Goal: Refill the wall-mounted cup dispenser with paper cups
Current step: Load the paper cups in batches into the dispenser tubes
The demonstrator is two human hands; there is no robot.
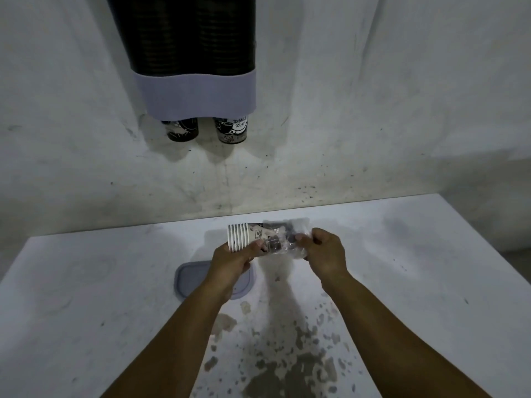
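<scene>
A short stack of paper cups lies sideways above the white table, its rims pointing left and its lower half inside a clear plastic wrapper. My left hand grips the stack near the rims. My right hand pinches the wrapper's right end. On the wall above hangs the cup dispenser, with two dark tubes and a pale grey base. A printed cup bottom sticks out under each tube, one on the left and one on the right.
A grey lid lies flat on the white table just under my left wrist. The table's near part has worn, chipped paint. The stained wall rises behind the table's far edge.
</scene>
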